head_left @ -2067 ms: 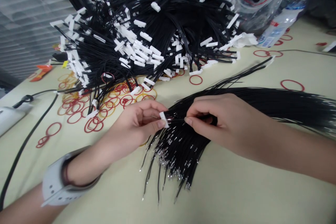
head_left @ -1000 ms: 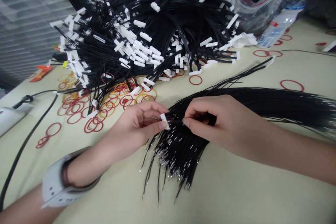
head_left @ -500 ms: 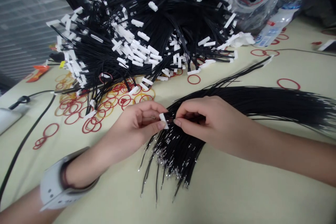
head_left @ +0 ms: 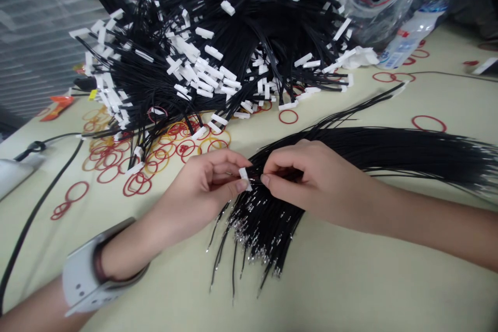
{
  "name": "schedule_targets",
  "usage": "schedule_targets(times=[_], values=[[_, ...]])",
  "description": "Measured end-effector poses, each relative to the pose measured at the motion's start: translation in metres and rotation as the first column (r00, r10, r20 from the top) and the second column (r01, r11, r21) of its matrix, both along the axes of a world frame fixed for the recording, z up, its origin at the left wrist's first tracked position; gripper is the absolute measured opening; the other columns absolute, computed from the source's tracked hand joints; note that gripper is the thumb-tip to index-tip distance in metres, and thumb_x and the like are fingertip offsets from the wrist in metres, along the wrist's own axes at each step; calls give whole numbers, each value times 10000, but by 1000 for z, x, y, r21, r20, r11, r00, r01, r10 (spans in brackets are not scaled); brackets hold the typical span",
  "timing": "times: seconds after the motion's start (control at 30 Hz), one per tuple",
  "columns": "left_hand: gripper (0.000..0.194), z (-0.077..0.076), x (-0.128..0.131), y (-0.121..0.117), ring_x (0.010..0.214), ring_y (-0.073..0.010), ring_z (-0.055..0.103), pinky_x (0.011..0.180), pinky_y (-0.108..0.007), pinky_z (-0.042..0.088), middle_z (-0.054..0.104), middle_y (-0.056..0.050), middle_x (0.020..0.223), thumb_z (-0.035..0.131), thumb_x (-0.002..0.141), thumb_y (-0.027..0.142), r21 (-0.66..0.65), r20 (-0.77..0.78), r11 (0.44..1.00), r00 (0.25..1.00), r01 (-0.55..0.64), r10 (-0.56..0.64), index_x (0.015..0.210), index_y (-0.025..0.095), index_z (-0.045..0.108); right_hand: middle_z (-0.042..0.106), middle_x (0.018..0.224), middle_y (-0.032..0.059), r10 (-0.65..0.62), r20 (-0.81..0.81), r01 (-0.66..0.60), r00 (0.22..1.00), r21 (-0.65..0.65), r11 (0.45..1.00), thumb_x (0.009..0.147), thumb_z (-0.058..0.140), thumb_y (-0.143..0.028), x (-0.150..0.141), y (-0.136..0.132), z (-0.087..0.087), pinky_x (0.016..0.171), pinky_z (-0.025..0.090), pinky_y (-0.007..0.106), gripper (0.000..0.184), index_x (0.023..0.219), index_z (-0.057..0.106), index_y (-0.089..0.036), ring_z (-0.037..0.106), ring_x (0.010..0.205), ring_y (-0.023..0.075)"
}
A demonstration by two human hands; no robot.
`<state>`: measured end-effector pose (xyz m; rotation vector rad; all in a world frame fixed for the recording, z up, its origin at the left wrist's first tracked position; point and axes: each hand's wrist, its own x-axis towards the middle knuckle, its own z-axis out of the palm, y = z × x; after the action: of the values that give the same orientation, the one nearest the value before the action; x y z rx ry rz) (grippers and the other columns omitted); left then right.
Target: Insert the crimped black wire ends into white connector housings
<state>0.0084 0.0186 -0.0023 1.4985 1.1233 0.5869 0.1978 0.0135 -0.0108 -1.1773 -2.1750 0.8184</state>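
The left hand (head_left: 202,187) is closed in a pinch, thumb and fingers gripping a small white plastic connector (head_left: 245,179). Just beside it, the right hand (head_left: 311,181) is also pinching, thumb and forefinger closed on thin black wires (head_left: 282,174) close to the connector; how many it holds is too small to tell.

These wires belong to a loose wire bundle (head_left: 264,223) lying on the desk (head_left: 350,285) under the hands. Its metal-tipped ends fan toward the person without connectors, and its long lengths sweep off to the right. Beyond it rises a large wire heap (head_left: 218,52), with white connectors on many of its wires. So much is already fitted, while the many bare tips in the bundle remain.

Red and yellow rubber bands (head_left: 134,184) lie scattered beside the heap, with a clear zip bag (head_left: 369,0) and a plastic bottle (head_left: 412,44) behind it.

Compared with the earlier frames, the right hand has moved closer to the connector, narrowing the gap between the hands. The heap and bundle lie as before, with only a slight shift of view.
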Motion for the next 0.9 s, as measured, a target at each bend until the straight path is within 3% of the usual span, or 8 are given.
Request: schedule_targets(times=[0.43,0.73,0.9], values=[[132,-2,1,0,686,-86,608,591,-158,442,682,28,727,607,766,125,35,-7,999,1000,-9,10,883,184,587,544,579,-77,30,51,-38,998,171,985,807,517,-188,2,0,-7,569,319,194,136,683,569,-167,392,507,36],[129,0,1,0,698,-102,615,593,-173,451,677,12,747,605,773,141,20,-28,1000,1000,0,1,894,177,580,514,520,-78,-7,-45,4,999,-60,998,751,559,-187,1,1,0,454,302,164,101,656,588,-170,405,460,29],[126,2,2,-1,688,-111,620,596,-186,461,682,5,743,607,763,136,35,-54,999,999,-6,8,880,174,585,511,526,-68,-28,-57,21,998,-119,993,766,530,-204,1,1,2,449,299,170,133,650,587,-171,406,476,37]])
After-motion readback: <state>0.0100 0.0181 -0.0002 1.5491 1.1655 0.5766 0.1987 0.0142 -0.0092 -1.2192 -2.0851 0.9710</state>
